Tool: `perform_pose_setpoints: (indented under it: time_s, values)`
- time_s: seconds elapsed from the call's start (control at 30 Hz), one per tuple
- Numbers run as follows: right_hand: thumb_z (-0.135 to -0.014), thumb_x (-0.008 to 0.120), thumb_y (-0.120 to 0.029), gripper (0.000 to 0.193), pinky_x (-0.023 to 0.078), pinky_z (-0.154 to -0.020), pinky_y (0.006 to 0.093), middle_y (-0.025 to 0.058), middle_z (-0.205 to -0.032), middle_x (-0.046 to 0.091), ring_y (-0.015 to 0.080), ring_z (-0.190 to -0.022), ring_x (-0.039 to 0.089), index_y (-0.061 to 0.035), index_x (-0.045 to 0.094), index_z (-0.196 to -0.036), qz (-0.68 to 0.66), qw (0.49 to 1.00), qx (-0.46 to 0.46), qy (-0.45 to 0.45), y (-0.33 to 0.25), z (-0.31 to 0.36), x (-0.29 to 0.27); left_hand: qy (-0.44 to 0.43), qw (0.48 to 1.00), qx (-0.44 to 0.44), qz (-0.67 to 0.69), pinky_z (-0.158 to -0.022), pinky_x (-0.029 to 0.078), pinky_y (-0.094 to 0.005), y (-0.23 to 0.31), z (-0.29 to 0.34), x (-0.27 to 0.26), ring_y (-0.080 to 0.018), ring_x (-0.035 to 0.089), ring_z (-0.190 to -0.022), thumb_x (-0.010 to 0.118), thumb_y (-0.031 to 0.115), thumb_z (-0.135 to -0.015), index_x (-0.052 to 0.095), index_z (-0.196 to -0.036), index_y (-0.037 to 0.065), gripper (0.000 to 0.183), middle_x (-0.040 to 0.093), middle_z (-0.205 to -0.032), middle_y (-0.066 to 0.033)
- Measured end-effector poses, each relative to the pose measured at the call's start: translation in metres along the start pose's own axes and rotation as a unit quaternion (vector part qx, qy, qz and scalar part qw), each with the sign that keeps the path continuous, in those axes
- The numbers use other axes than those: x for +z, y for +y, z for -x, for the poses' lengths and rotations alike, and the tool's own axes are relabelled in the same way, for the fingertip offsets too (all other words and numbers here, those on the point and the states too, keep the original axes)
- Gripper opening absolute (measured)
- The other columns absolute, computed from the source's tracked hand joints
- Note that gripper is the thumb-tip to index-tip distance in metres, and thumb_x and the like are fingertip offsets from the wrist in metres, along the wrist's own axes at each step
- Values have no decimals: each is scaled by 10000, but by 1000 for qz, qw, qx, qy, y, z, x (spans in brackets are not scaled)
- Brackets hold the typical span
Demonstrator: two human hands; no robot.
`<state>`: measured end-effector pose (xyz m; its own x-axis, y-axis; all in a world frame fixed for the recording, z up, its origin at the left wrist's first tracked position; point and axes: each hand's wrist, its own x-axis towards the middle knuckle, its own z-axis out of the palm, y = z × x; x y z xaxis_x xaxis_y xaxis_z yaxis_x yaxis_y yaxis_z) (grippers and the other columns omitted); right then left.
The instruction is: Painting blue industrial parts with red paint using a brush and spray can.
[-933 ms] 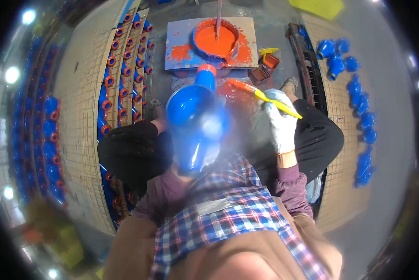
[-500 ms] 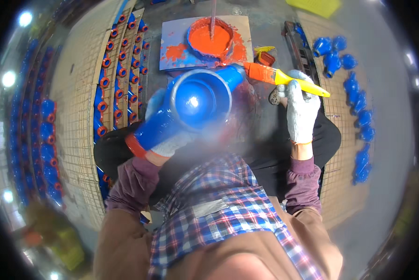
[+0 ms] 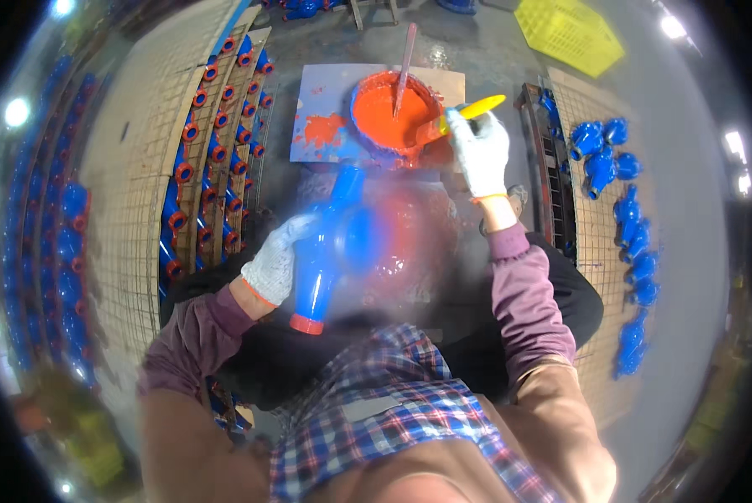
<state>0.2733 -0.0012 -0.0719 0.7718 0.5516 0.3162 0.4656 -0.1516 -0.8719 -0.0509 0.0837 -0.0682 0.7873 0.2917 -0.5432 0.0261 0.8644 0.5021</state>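
My left hand [image 3: 275,258], in a white knit glove, grips a glossy blue valve body [image 3: 316,272] by its side. Its near end has an orange-red rim, its far end points away from me, and the wide round mouth faces right, smeared by motion. My gloved right hand [image 3: 482,158] is closed around a paintbrush [image 3: 482,106] with a yellow handle. The brush's orange-coated head is over the right side of a round tub [image 3: 355,113] of orange paint [image 3: 384,121], at or in the paint. A stick [image 3: 405,67] stands in the tub.
Paint-splashed board [image 3: 309,109] lies under the tub. Mesh racks on the left hold rows of blue fittings [image 3: 217,153] with red-orange rims. More blue fittings [image 3: 598,168] sit on the mesh rack at right. A yellow crate [image 3: 569,38] stands at far right.
The paintbrush has left the valve body's far right end and moved to the paint tub. My left hand has turned the valve body, its wide mouth swinging from facing up to facing right.
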Motion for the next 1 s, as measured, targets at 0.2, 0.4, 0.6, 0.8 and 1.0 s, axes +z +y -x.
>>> perform_pose_setpoints:
  time_s: [0.2, 0.4, 0.6, 0.8, 1.0]
  values:
    - [-847, 702, -344, 316, 485, -657, 431, 175, -782, 626, 362, -731, 627, -38, 627, -872, 140, 986, -92, -19, 26, -13, 44, 20, 998, 38, -47, -937, 535, -488, 18, 0, 4, -298, 614, -1122, 647, 277, -829, 424, -1395, 55, 647, 585, -1263, -145]
    - [-889, 675, -317, 312, 477, -628, 412, 172, -745, 627, 347, -689, 624, -9, 640, -865, 133, 983, -126, 25, 21, -5, 15, 46, 822, 323, -466, -970, 486, -457, 33, 14, 38, -304, 554, -1141, 792, 129, -641, 350, -1397, 56, 879, 505, -1249, -146]
    - [-913, 645, -286, 322, 507, -708, 343, 151, -843, 704, 246, -768, 676, 21, 666, -1007, 37, 999, 1, 20, 10, -1, -15, -108, 309, 613, -719, -895, 502, -542, 34, 9, 58, -422, 517, -1105, 866, 182, -598, 505, -1247, 164, 743, 485, -1191, -178]
    - [-938, 600, -349, 378, 450, -588, 302, 79, -704, 630, 127, -650, 583, 21, 648, -878, -17, 988, 80, -134, -26, 22, -37, -244, 174, 629, -717, -813, 583, -572, 18, 5, 65, -386, 515, -1074, 743, 195, -724, 527, -1173, 271, 504, 459, -1198, -52]
    - [-947, 593, -344, 409, 477, -623, 332, 133, -724, 635, 192, -667, 617, 62, 637, -944, -52, 961, 17, -270, -55, 35, -10, -315, 156, 600, -719, -848, 572, -576, 4, -3, 68, -374, 515, -1088, 729, 215, -776, 525, -1177, 266, 454, 441, -1239, -50]
